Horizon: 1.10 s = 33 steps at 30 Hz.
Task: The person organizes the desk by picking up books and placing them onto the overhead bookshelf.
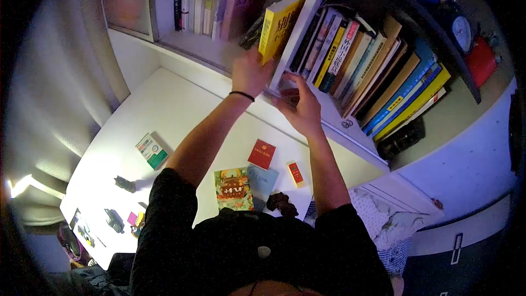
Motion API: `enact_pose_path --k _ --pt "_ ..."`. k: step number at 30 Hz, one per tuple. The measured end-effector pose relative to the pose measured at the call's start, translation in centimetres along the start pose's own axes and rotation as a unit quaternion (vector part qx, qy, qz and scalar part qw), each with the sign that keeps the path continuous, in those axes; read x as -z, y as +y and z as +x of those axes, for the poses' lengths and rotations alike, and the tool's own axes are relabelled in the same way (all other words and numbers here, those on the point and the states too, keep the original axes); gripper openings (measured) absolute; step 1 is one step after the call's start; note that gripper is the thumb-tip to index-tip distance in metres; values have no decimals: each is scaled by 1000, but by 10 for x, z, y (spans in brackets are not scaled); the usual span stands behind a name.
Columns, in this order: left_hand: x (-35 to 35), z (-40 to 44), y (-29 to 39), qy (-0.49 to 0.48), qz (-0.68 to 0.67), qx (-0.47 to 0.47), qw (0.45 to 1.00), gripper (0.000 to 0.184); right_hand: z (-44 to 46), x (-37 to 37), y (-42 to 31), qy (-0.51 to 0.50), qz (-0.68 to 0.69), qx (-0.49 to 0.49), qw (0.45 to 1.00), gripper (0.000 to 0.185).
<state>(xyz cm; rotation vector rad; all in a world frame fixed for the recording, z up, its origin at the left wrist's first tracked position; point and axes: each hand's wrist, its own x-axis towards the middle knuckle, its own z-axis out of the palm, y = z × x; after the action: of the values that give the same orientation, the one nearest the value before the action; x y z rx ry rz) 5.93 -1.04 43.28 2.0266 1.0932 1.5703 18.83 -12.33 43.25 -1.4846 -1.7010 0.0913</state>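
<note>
A thick yellow book [279, 28] with dark lettering leans at the right end of the upper left shelf compartment. My left hand [252, 73], a black band round its wrist, is closed at the book's lower end; its fingertips are partly hidden and a little blurred. To the left of that book, a dark-covered one [253, 32] leans at a slant. My right hand [302, 107] is beside the shelf's upright divider [300, 30], at the front edge. Its thumb and fingers are spread apart, and I see nothing held in them.
Several upright books [200, 0] fill the left compartment's far side; a leaning row [361, 66] fills the right one. On the white desk [186, 96] lie a red booklet [262, 154], an illustrated book [234, 189], a green-and-white box [151, 152] and a red-and-yellow item [295, 174].
</note>
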Motion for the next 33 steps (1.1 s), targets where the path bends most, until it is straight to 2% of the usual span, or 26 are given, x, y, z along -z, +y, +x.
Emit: enact_pose_path --k 2,3,6,11,15,18,20,21,23,24,26,27,28,30,31,33 --pt "-9 3 1 58 -39 -63 996 31 1 -2 1 -8 9 -9 1000 57" --pt "-6 4 3 44 -10 -81 996 33 -1 0 -10 9 15 -9 1000 53" --pt "-2 8 -4 57 33 -79 995 33 -1 1 -13 -9 20 -23 1000 55" --pt "2 33 -28 68 85 -5 994 33 -1 0 -12 -2 8 -10 1000 52" --pt "-9 48 -29 139 93 -44 985 32 -1 0 -14 -7 24 -44 999 52" --pt "-19 71 -31 125 85 -58 987 31 -1 0 -17 -9 20 -52 998 52" --pt "-26 84 -26 57 149 29 987 27 0 -1 -16 -12 12 -58 998 52" --pt "-30 89 -25 59 147 28 987 27 -1 -2 -14 -6 18 -50 999 53" --pt "-38 96 -26 3 267 47 962 23 -1 -2 -12 -5 47 -46 998 53" --pt "-35 99 -22 3 267 46 963 23 -1 -1 -12 -4 46 -47 998 53" --pt "-23 108 -13 -63 325 60 942 21 -1 1 -13 -23 29 -56 998 57" --pt "-19 111 -17 -77 340 24 937 31 -1 1 -12 -22 30 -58 998 57" --pt "-17 110 -20 -77 340 24 937 31 -1 0 -12 -22 27 -53 998 57" --pt "-12 110 -21 -145 331 81 929 41 0 0 -9 -20 25 -47 998 57" --pt "-13 107 -23 -145 347 95 922 50 0 -1 -8 -19 31 -44 998 57" --pt "-15 109 -25 -151 341 97 923 52 0 -2 -8 -18 38 -41 998 57"
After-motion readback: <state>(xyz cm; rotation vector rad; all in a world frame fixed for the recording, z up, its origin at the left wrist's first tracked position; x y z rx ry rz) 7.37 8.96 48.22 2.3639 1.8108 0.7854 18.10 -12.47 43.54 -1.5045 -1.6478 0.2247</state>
